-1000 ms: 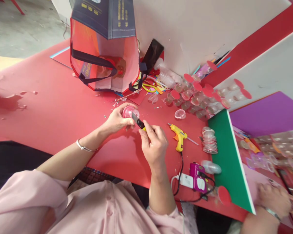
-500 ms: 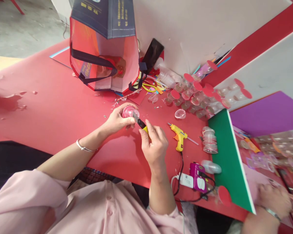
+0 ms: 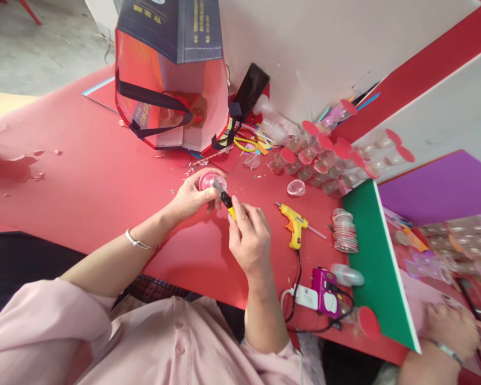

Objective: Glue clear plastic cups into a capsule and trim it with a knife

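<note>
The left hand [image 3: 192,197] is wrapped around a small round clear plastic cup with a pink-red lid [image 3: 210,181], holding it just above the red worktop [image 3: 84,187], near the middle. The right hand [image 3: 250,238] is closed tight on a little yellow and black craft knife [image 3: 224,198]. The knife's grey blade touches the cup's lid.

To the right lies a yellow glue gun [image 3: 293,223] on the worktop, and near it a stack of clear round lids [image 3: 344,231]. Farther away sits a heap of clear cups with red lids [image 3: 328,155]. At the far side stands a red and dark blue shopping bag [image 3: 172,75], with a black phone [image 3: 251,91] leaning beside it. A green board [image 3: 379,267] stands at the right, and past it, at the near right corner, is another person's hand [image 3: 451,329].
</note>
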Action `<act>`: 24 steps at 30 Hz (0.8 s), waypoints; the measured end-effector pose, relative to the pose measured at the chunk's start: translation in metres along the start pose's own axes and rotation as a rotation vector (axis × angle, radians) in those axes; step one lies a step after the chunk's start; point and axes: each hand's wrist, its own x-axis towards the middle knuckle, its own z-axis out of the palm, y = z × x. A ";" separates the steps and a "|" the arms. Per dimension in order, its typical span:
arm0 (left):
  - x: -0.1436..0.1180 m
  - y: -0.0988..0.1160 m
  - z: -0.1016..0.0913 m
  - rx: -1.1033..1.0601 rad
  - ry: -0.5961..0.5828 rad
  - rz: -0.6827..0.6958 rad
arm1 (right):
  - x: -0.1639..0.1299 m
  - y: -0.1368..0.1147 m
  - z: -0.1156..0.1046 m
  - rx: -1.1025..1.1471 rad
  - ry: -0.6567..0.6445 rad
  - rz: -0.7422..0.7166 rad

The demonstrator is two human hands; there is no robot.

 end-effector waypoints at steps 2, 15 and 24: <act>0.001 0.002 0.001 -0.007 0.007 0.014 | 0.000 0.001 0.000 -0.012 -0.015 0.010; 0.001 0.004 0.000 -0.007 0.063 0.052 | -0.002 -0.001 0.000 -0.029 -0.006 0.042; 0.000 0.007 0.004 -0.002 0.080 0.071 | -0.002 -0.002 0.000 -0.040 0.017 0.030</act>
